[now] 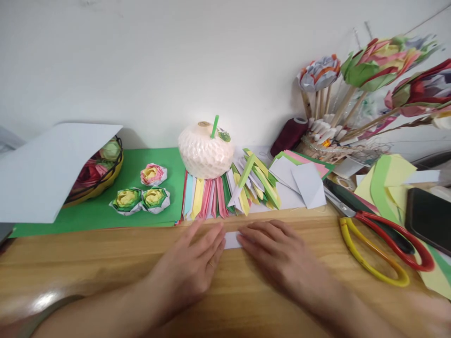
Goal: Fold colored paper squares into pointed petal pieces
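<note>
A small white paper strip (232, 240) lies flat on the wooden table, its middle showing between my hands. My left hand (192, 260) rests on its left end, fingertips pressed down close together. On the right end lie the fingers of my right hand (273, 249), also held together and covering that end. Just beyond the hands are folded paper strips (211, 197) in pink, yellow, green and white, and a looser heap of green and yellow ones (255, 180).
Scissors (380, 244) with red and yellow handles lie at the right, near a black phone (428, 218). A white textured ornament (206, 150) stands behind the strips. Paper flowers (153, 173) sit on green sheets (141, 157), beside a basket (102, 185).
</note>
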The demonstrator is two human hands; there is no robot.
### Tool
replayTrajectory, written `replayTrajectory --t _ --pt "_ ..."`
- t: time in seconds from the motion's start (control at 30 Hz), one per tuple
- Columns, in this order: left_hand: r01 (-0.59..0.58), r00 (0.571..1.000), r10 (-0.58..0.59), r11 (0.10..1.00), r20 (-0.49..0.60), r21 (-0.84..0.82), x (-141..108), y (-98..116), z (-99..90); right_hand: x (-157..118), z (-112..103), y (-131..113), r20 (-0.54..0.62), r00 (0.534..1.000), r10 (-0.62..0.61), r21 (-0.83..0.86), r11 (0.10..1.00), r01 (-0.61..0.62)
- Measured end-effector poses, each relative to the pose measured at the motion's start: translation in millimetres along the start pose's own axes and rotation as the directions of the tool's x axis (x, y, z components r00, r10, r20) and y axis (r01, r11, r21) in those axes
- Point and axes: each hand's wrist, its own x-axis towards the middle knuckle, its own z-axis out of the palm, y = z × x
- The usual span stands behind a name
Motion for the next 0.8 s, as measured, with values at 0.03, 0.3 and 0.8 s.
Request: replayTrajectory --t 0.03,0.3,0.8 --pt "0.028 0.999 -0.028 0.999 -0.021 -0.017 0.5 0.4 -0.6 -0.5 0.5 -0.1 -0.013 1.000 0.012 0.017 1.000 -0.012" --pt "0.066 0.974 -0.092 0.989 -0.206 -0.130 0.5 -1.4 4.1 -0.7 3.7 -0.6 -0.110 0.992 -0.067 0.050 0.996 0.073" --pt "0.460 0.885 -0.437 0.768 0.160 -0.446 7.2 -7.0 -0.8 5.3 7.7 -3.6 0.067 0.936 0.347 0.474 0.814 -0.336"
